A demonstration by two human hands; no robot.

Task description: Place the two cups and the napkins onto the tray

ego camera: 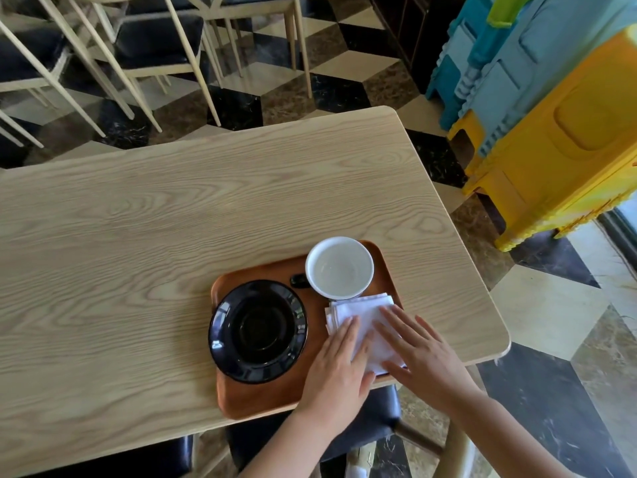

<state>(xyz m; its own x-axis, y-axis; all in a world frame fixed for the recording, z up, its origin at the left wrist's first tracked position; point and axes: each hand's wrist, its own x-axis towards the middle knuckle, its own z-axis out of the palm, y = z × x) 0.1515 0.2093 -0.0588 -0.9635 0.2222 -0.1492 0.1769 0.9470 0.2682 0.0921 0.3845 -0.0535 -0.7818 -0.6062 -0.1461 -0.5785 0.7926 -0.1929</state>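
A brown wooden tray (262, 400) lies near the table's front edge. On its left part sits a black saucer-like dish (258, 331). At the tray's far right stands a white cup (339, 267) with a dark handle, upright and empty. White folded napkins (362, 315) lie on the tray's right side, just in front of the cup. My left hand (339, 369) rests flat on the napkins' near left part, fingers apart. Flat on their right part lies my right hand (422, 353), fingers spread. Neither hand grips anything.
The light wooden table (138, 253) stretches left and back. Dark-seated chairs (148, 43) stand beyond it, and another sits under the front edge. Yellow and blue plastic furniture (551, 115) stands at the right on the patterned floor.
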